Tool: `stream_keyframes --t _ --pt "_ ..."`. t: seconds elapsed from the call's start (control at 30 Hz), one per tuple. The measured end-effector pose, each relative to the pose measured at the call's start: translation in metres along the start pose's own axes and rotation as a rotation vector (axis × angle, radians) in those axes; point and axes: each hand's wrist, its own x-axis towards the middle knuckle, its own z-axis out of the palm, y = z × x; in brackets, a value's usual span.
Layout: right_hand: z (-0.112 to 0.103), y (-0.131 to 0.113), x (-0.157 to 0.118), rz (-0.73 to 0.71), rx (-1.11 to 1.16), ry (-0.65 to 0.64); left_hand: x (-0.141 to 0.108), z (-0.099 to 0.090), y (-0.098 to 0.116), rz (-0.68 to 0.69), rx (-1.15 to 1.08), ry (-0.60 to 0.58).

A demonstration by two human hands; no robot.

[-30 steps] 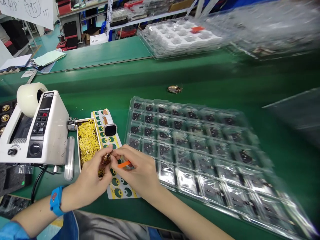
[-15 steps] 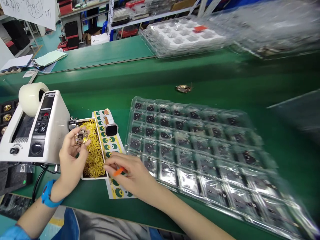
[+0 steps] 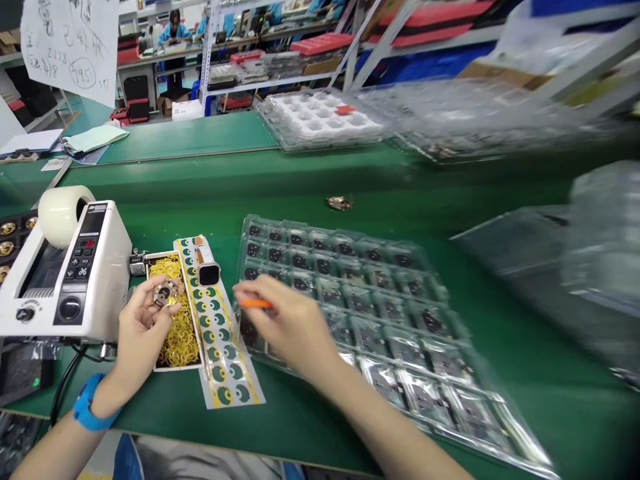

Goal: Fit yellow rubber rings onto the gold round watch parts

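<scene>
My left hand (image 3: 145, 327) is closed on a round gold-rimmed watch part (image 3: 165, 292), held up over a white box (image 3: 201, 347) of yellow rings (image 3: 180, 327). In my right hand (image 3: 290, 320) is a slim tool with an orange handle (image 3: 256, 303); its working end is hidden by the fingers. That hand hovers over the left edge of a clear tray (image 3: 360, 300) whose pockets hold small black parts. Between the hands lies a sheet of green and yellow stickers (image 3: 220, 353), with a square dark-faced watch (image 3: 209, 273) on it.
A white tape dispenser (image 3: 100, 267) stands at the left beside a dark tray of gold rings (image 3: 7, 249). Another metal part (image 3: 339, 203) lies behind the clear tray. Stacked plastic trays (image 3: 320, 117) sit on the back ledge. Translucent plastic (image 3: 520, 267) rests at the right.
My right hand has moved from the box edge, rightward and up, to above the clear tray with the orange-handled tool. My left hand still holds the watch part. The camera view has shifted.
</scene>
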Motion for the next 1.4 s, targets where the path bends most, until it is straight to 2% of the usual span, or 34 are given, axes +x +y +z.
stream_keyframes --t 0.1,0.17,0.23,0.3,0.47,0.6,0.7,0.83,1.0,1.2,1.3,1.4 --pt "-0.031 0.046 0.018 0.12 -0.253 0.028 -0.001 -0.002 -0.001 -0.008 -0.008 0.0" --pt "-0.048 0.074 0.027 0.19 -0.4 -0.085 -0.002 -0.003 0.0 -0.01 -0.011 0.007" --pt "-0.057 0.091 0.033 0.207 -0.476 -0.189 -0.003 -0.004 0.0 -0.013 -0.012 0.005" --pt "-0.058 0.099 0.039 0.191 -0.505 -0.246 -0.003 -0.004 -0.001 -0.022 -0.011 -0.012" --pt "-0.051 0.106 0.063 0.193 -0.57 -0.296 0.001 -0.004 -0.007 -0.039 -0.02 0.004" --pt "-0.064 0.126 0.079 0.286 -0.627 -0.321 0.003 -0.004 -0.008 -0.038 -0.034 0.019" --pt "-0.085 0.143 0.072 0.362 -0.659 -0.333 0.003 -0.005 -0.006 -0.041 -0.032 0.027" --pt "-0.114 0.158 0.042 0.423 -0.653 -0.367 0.001 -0.006 -0.003 -0.034 -0.011 0.023" --pt "-0.13 0.152 0.006 0.429 -0.564 -0.449 0.001 -0.006 0.001 -0.027 0.01 0.043" --pt "-0.117 0.109 -0.025 0.292 -0.416 -0.53 0.001 -0.007 -0.002 -0.019 0.039 0.035" --pt "-0.116 0.096 -0.037 0.252 -0.44 -0.512 0.001 -0.009 -0.005 -0.007 0.046 0.039" --pt "-0.126 0.094 -0.046 0.23 -0.525 -0.462 0.001 -0.009 -0.005 0.0 0.049 0.039"
